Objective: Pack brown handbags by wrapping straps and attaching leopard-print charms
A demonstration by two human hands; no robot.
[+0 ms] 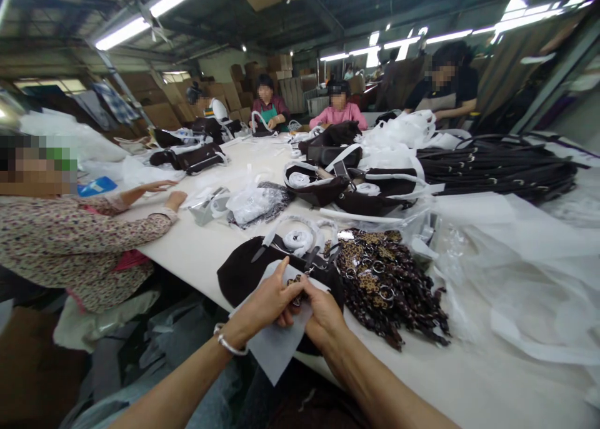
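Observation:
My left hand (268,302) and my right hand (322,311) meet over a dark brown bag (239,272) at the table's near edge. Both pinch a small leopard-print strap piece with a metal ring (296,286), held above a white sheet of non-woven fabric (276,348) that drapes over the bag and off the edge. A silver bangle sits on my left wrist. Just right of my hands lies a heap of leopard-print straps with key rings (384,285).
The long white table (197,247) holds more dark bags (347,191), white wrapped handles and plastic bags. Black straps (497,166) are piled far right, white fabric sheets (525,272) at right. A person in a floral top (79,241) sits left; several people work at the far end.

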